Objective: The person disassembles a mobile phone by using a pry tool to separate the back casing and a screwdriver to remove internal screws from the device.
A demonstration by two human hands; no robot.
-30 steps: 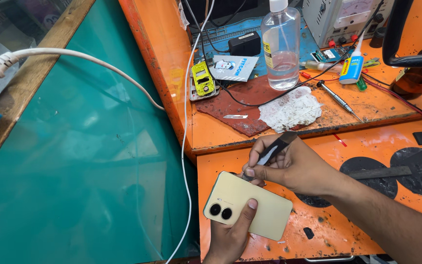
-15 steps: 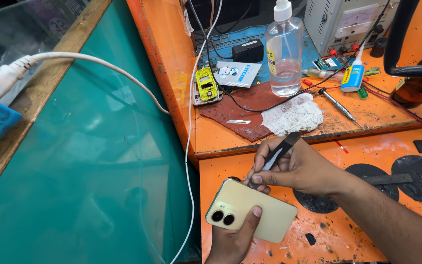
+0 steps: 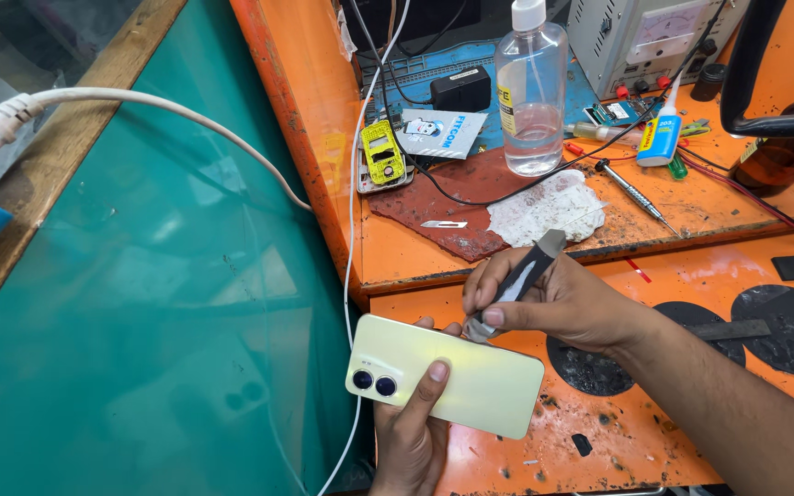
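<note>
Head view: left hand (image 3: 411, 432) grips the pale yellow phone (image 3: 448, 386) from below, back up, thumb pressed beside the camera lenses to brace it over the near edge of the orange bench (image 3: 691, 266). Right hand (image 3: 562, 298) is closed pen-style on a dark pry tool (image 3: 518, 280), tip at the phone's far edge, likely for control. Farther off stand a clear bottle (image 3: 530, 92), white rag (image 3: 544, 207) and screwdriver (image 3: 634, 195); a white cable (image 3: 353, 230) hangs left of the phone, none blocking.

Left hand (image 3: 411, 427): rose from near edge, palm up, thumb laid across, fingers curled closed.
Right hand (image 3: 558, 298): reached from right, fingertips pinched shut, wrist tilted down.
</note>
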